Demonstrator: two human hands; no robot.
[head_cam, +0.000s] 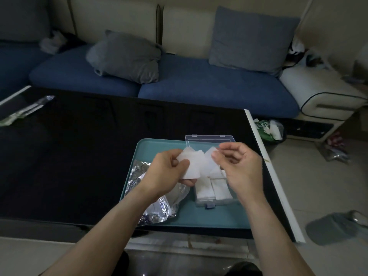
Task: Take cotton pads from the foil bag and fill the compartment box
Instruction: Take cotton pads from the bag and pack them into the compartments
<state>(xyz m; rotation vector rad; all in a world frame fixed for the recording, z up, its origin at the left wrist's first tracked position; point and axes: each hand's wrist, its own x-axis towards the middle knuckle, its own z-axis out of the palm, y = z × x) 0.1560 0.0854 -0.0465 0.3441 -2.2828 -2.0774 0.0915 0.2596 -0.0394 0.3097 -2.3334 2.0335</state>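
Both hands hold up soft, light cotton pads [192, 163] above the compartment box [214, 191]: left hand [169, 170] grips them, right hand [237, 164] pinches an edge. Hold pads gently by the edges.

Foil bag [159, 204]: crinkled, shiny metallic film. Cotton pads [194, 163]: soft, matt white fibre. Compartment box [209, 202]: clear smooth plastic, lid glossy. Tray [209, 218]: smooth matt teal plastic. Bench [79, 156]: black, glossy top. Sofa [199, 86]: blue woven cloth.
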